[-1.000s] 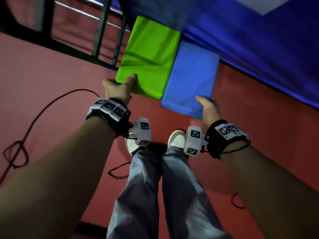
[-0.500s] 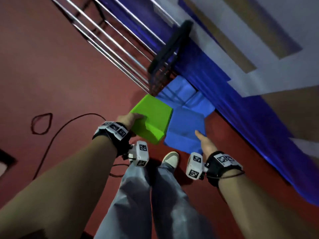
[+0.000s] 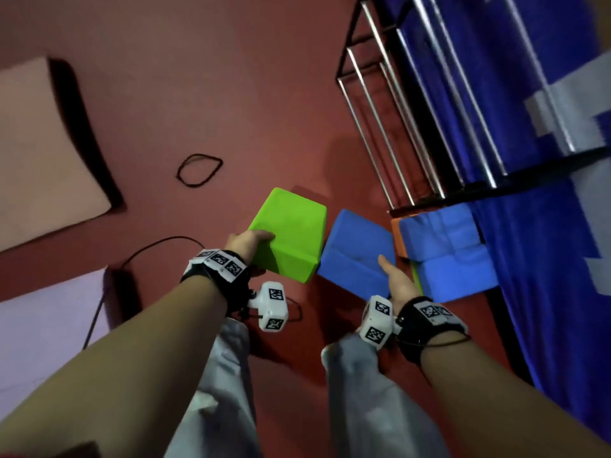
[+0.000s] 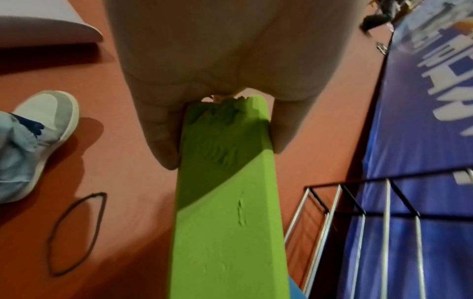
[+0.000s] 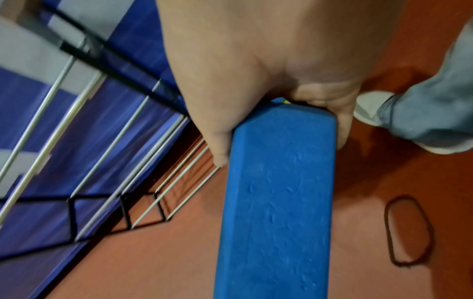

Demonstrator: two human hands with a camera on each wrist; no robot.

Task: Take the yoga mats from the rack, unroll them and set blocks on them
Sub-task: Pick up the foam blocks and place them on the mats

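Above the red floor point(image 3: 231, 94), both hands carry one foam block each, held out level in front of the legs. The left hand point(image 3: 246, 242) clamps the green block point(image 3: 291, 236) by its near end, thumb on top and fingers beneath, as the left wrist view shows; the grip sits at the end, probably so the block can be set down flat without trapping the fingers. The right hand point(image 3: 396, 279) pinches the blue block point(image 3: 357, 252) the same way, thumb on one face and fingers wrapped round the other. The two blocks hang side by side, nearly touching at their inner corners. At 3 o'clock of the blue block the remaining blue blocks point(image 3: 446, 256) sit stacked on the floor, an orange edge showing behind them, below the metal rack point(image 3: 413, 127), which stands at 1 o'clock against the blue wall banner point(image 3: 529, 226). A pink mat point(image 3: 43, 143) lies unrolled at 10 o'clock and a lilac mat point(image 3: 49, 325) at 8 o'clock, so the blocks seem bound that way. A black band point(image 3: 198, 170) lies looped on the floor at 11 o'clock. Compared with half a second ago, the view has swung leftward: the mats have come into sight, the rack has slid to the right, and both grips are unchanged.
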